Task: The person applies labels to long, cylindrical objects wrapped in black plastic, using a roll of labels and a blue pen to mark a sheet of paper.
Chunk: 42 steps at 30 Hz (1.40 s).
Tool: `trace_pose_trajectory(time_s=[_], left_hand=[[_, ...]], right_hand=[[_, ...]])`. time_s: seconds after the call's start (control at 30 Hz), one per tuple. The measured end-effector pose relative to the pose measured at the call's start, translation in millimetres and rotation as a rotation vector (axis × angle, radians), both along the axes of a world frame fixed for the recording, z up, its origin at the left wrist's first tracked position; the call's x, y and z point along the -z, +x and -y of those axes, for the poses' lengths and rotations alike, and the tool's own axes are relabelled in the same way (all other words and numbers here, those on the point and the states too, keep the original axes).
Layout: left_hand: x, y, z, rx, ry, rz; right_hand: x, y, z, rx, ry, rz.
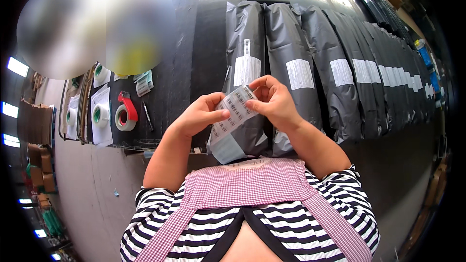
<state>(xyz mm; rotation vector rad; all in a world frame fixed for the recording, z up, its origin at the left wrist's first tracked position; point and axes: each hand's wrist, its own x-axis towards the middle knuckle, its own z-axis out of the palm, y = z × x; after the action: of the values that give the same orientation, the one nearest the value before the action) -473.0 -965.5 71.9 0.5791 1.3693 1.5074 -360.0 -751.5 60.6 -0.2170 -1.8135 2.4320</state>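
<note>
Between my hands is a strip of barcode labels (234,108), white with rows of black bars, its pale bluish lower end hanging toward my apron. My left hand (201,112) pinches the strip's left edge between thumb and fingers. At the strip's upper right corner, my right hand (273,101) is closed on it, thumb on the front. Beneath lies a grey plastic mailer bag (242,29) bearing a white label (247,70) and a small barcode sticker (247,47). A second grey mailer bag (286,34) with its own white label (301,73) rests beside it.
Several more grey labelled bags (340,43) line the dark table to the right. On the left are a red tape dispenser (127,109), a pen (148,116), tape rolls (100,115) on papers, and loose label sheets (144,85). Cardboard (36,116) stands further left.
</note>
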Motion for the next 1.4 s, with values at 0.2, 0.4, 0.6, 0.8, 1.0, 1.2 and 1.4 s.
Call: trace_pose_trajectory(time_s=[0.2,0.4,0.6,0.8,1.0,1.2,1.4], left_hand=[[-24,-16,81,0.117,-0.152,-0.043],[-62,-23,103,0.030,-0.915,-1.032],[-20,10,0,-0.117,-0.131,-0.667],[16,23,-48,-0.380,-0.073,-0.599],[16,20,-83,-0.377,-0.160,-0.997],[17,10,-119,-0.356,-0.195,-0.816],[29,-12,-154,-0.398,-0.129,-0.443]], right_hand=[[-15,-10,-25,-0.041,-0.091,0.024],[-7,-6,-5,-0.030,0.045,-0.059],[-8,2,9,-0.068,0.348,-0.034],[7,5,-7,0.013,0.215,-0.003],[23,9,-41,0.149,0.273,0.046],[21,6,-94,0.037,0.185,0.086],[15,-14,-166,0.083,-0.019,0.012]])
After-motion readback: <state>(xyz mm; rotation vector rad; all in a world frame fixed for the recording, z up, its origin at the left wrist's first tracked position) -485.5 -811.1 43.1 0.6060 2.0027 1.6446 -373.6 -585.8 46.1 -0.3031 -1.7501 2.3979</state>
